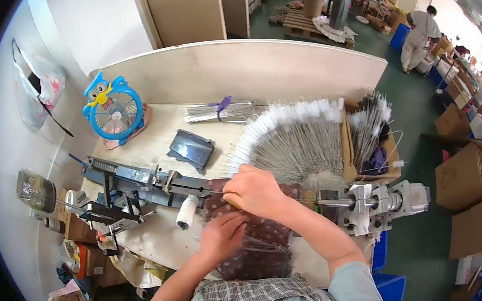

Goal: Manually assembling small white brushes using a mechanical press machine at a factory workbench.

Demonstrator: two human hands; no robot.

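My right hand point(252, 192) is closed, fingers pinched around a thin wire point(215, 191) at the end of the slide rail point(139, 182). Something yellowish shows at its fingertips. Just below and to the left, my left hand point(223, 234) is slightly blurred, its fingers curled together over a dotted brown cloth point(251, 265); what they hold, if anything, is hidden. Several thin wires point(264, 245) lie on that cloth below the hands. Beyond my right hand spreads a large fan of wire-stemmed brushes point(295, 139) with white tips.
A white roll point(187, 212) stands beside the rail. At the right is a motor with a shaft point(373, 200). Behind lie a dark pouch point(191, 149), a tied wire bundle point(220, 113) and a blue fan point(114, 113). A cardboard box point(391, 150) holds more wires. Another person point(420, 37) stands far right.
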